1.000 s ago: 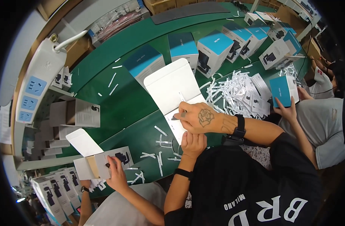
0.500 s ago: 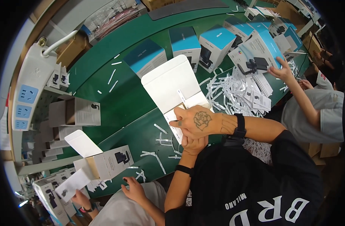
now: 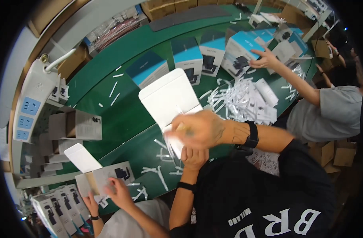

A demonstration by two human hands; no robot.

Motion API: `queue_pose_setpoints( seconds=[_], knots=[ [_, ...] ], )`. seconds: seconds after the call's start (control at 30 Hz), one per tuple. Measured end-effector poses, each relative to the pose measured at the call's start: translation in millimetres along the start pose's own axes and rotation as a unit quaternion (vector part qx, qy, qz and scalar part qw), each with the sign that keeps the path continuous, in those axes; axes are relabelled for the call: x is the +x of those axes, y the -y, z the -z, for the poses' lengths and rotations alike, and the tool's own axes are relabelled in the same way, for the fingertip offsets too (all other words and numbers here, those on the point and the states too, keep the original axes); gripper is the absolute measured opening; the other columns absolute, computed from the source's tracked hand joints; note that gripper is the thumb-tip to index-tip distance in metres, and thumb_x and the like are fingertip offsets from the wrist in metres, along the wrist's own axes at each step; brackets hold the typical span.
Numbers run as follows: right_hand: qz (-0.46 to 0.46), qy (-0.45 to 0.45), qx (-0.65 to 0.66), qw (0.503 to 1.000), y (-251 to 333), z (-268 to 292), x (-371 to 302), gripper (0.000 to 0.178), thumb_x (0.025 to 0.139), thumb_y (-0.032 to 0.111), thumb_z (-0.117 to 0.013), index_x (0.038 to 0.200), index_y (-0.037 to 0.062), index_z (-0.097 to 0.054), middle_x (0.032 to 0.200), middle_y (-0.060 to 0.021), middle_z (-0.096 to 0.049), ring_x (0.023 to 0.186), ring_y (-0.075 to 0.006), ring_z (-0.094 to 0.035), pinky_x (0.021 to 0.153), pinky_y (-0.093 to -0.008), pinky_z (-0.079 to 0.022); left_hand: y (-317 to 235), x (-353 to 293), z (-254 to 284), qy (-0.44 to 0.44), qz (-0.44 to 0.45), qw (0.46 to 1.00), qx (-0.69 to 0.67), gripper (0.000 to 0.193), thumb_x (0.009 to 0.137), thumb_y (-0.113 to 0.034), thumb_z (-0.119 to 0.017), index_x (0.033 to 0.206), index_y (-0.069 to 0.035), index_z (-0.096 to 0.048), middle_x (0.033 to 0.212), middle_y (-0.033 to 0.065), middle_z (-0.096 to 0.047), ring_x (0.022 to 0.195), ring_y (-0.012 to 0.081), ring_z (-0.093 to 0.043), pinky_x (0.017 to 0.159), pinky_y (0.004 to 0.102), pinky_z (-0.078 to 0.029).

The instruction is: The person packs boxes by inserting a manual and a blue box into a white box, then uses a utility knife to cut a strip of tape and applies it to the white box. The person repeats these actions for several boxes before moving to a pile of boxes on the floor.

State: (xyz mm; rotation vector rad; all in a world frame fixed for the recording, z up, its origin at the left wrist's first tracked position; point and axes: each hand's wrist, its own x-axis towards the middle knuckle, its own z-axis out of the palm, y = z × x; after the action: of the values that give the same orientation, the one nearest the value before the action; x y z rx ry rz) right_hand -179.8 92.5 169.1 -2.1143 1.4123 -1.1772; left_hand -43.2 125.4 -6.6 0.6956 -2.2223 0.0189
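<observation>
A white carton (image 3: 169,95) with its lid raised stands on the green table in front of me. My left hand (image 3: 195,157) is closed at its near edge, its fingers folded against the carton wall. My right hand (image 3: 199,129) reaches across above the carton's opening, over the left hand. Motion smears its fingers, so I cannot make out what they hold. A black wristband (image 3: 251,135) is on the right wrist. Both hands hide most of the carton's inside.
Blue-and-white boxes (image 3: 187,59) stand in a row behind. Paper strips and leaflets (image 3: 245,101) are piled at right. A co-worker's hand (image 3: 264,59) touches a box there; another's hands (image 3: 119,191) work at an open carton (image 3: 110,174) at left. A power strip (image 3: 35,95) hangs left.
My right hand has gone blurred over the carton; the left keeps its grip. At right, the co-worker's box now stands in the row. At left, the other co-worker's hands have come together at the carton.
</observation>
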Motion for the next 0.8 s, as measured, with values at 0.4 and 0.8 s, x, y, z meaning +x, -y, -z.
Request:
queue_pose_setpoints(
  seconds=[0.4,0.8],
  knots=[
    [-0.251,-0.109,-0.053,0.96,-56.3,-32.1,-15.5,0.066,0.085,0.011,-0.077,0.143,0.0026,-0.048,0.089,-0.0073,-0.073,0.071,-0.01,-0.065,0.066,-0.0267,-0.052,-2.2,6.5,3.7,-0.043,-0.01,0.99,0.132,0.035,0.085,-0.019,-0.057,0.116,-0.012,-0.072,0.13,0.0024,-0.068,0.124,0.021,-0.059,0.106,0.0368,-0.031],
    [-0.312,-0.076,-0.154,0.934,-120.2,20.3,-71.6,0.047,0.087,0.02,-0.072,0.13,0.0021,-0.063,0.103,-0.0146,-0.075,0.089,-0.0177,-0.071,0.079,-0.0298,-0.055,-4.3,16.2,31.2,-0.012,0.016,0.994,0.103,0.037,0.084,-0.017,-0.057,0.118,-0.01,-0.071,0.132,0.0033,-0.067,0.125,0.0229,-0.059,0.105,0.0367,-0.032]
  ],
)
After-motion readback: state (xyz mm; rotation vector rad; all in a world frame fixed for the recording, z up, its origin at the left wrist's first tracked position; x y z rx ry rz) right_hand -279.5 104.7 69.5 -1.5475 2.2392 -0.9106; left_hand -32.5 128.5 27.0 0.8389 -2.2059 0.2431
